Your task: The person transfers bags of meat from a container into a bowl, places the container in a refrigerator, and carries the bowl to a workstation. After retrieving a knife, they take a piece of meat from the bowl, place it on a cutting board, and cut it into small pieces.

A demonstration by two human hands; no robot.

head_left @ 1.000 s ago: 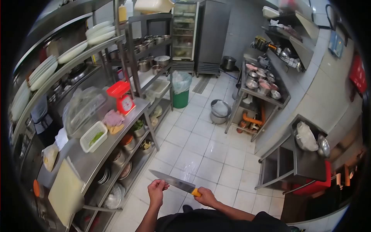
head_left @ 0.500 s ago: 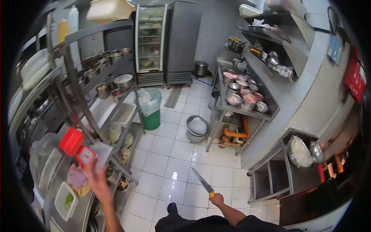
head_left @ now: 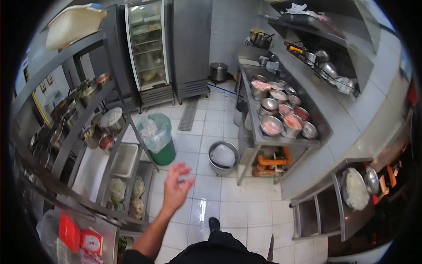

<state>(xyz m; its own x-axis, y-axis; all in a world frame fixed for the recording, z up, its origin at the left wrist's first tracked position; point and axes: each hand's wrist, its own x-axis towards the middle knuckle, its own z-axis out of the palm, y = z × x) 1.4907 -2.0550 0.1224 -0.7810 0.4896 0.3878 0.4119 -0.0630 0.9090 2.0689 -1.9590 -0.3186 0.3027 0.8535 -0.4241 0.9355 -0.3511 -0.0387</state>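
Observation:
My left hand is raised in front of me over the tiled floor, its fingers apart and slightly curled, holding nothing. From this viewpoint it appears just below the green bin lined with a clear bag. At the bottom edge, beside my dark clothing, the blade of a knife points upward. Its handle and my right hand are out of the picture. To the lower left, a red kitchen scale with a round dial stands on the steel counter.
Shelves with several pots line the left. A metal pot holding a white bag stands on the floor ahead. At right, a steel table bears several bowls of meat-like pieces; a low steel stand is nearer. Refrigerators stand behind.
I have moved forward into the room. My left hand has swung right, away from the scale and counter. My right hand, seen holding the knife before, has dropped out of view.

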